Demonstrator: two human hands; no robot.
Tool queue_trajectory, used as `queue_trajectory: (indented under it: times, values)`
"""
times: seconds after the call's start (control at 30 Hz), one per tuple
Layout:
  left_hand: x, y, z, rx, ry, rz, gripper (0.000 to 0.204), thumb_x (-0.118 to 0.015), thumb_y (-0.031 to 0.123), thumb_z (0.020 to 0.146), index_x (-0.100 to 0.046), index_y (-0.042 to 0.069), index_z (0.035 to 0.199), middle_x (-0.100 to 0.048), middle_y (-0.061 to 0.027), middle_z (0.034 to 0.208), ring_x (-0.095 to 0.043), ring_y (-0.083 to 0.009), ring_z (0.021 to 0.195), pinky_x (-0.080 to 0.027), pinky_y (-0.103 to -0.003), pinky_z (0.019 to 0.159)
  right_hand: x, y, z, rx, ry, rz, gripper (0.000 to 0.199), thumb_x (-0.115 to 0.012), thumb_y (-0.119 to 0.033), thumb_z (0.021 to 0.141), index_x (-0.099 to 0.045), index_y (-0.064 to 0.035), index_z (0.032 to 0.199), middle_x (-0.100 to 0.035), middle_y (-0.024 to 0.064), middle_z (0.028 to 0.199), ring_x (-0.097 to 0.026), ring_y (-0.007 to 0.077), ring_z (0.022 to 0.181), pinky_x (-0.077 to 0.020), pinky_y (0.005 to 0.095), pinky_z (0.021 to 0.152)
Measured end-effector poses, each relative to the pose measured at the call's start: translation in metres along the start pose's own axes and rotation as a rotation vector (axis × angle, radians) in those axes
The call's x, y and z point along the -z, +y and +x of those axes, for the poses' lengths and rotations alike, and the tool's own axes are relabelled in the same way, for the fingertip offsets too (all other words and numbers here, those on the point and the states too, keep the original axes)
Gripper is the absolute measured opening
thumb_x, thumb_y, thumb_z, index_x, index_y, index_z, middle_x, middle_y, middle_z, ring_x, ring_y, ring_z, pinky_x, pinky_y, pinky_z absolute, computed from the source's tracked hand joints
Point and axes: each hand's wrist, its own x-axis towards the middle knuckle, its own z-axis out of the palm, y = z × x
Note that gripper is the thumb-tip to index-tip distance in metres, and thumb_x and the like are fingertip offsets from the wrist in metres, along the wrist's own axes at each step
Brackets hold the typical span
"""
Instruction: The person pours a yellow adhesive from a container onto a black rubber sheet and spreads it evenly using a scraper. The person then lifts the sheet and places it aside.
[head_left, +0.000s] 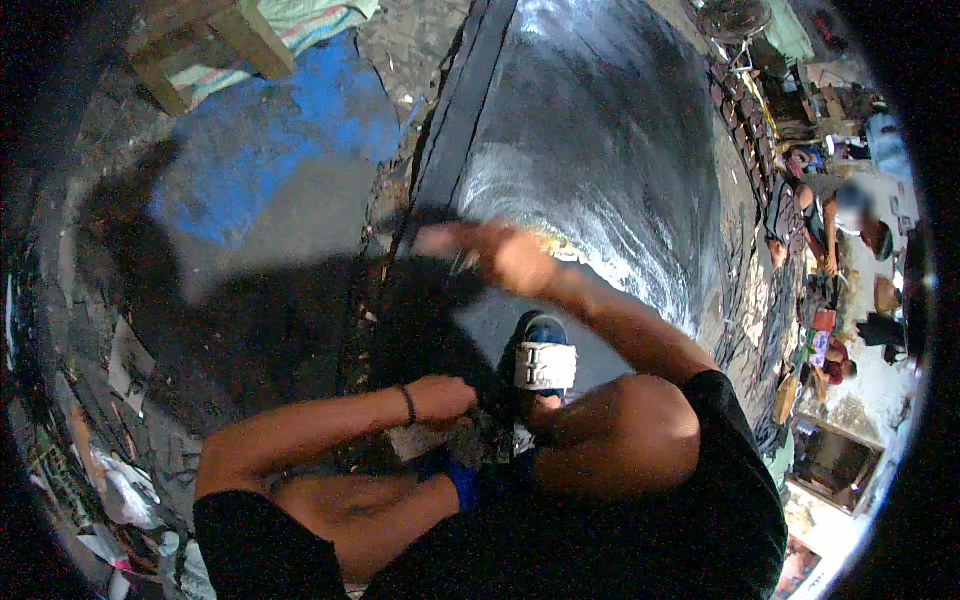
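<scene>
A large dark sheet or panel [610, 120] lies before me, its surface marked with pale curved streaks. Over its near left part is my right hand [520, 262], smeared by motion, so its fingers do not show clearly. A small yellowish patch [553, 242] shows right beside that hand; I cannot tell what it is. Close to my body, my left hand [443, 400] is closed in a loose fist near my knees, with a dark band on the wrist. Whatever it may hold is hidden. My sandaled foot [545, 365], with a white strap, rests at the sheet's near edge.
A long dark strip [455, 140] runs along the sheet's left edge. A blue patch [330, 110] and a wooden stool [215, 45] are at the far left. Scraps [130, 490] litter the lower left. Another person [840, 220] sits at the right among piled things.
</scene>
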Motion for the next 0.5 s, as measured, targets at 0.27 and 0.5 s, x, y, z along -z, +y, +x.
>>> queue_trajectory:
  times: [0.27,0.5]
  values:
    - [0.013,-0.003,0.051,-0.291,-0.067,0.121,0.02,-0.057,0.016,0.082,-0.068,0.002,0.089,-0.069,-0.0225,0.088,-0.068,-0.0418,0.084,-0.055,-0.051,0.071,0.037,0.004,0.002,0.025,-0.179,-0.347,0.044,-0.059,-0.008,0.083,-0.06,-0.0228,0.124,-0.063,0.0041,0.12,-0.061,0.0257,0.112,-0.0509,0.0399,0.094]
    - [0.006,-0.037,0.041,-0.143,-0.111,0.055,0.019,-0.066,0.012,0.075,-0.07,0.007,0.093,-0.071,-0.0185,0.086,-0.069,-0.0395,0.085,-0.056,-0.049,0.073,0.107,0.118,-0.119,-0.082,-0.193,-0.289,0.041,-0.056,-0.006,0.082,-0.063,-0.0174,0.12,-0.063,0.0055,0.12,-0.057,0.0302,0.115,-0.0399,0.0457,0.106]
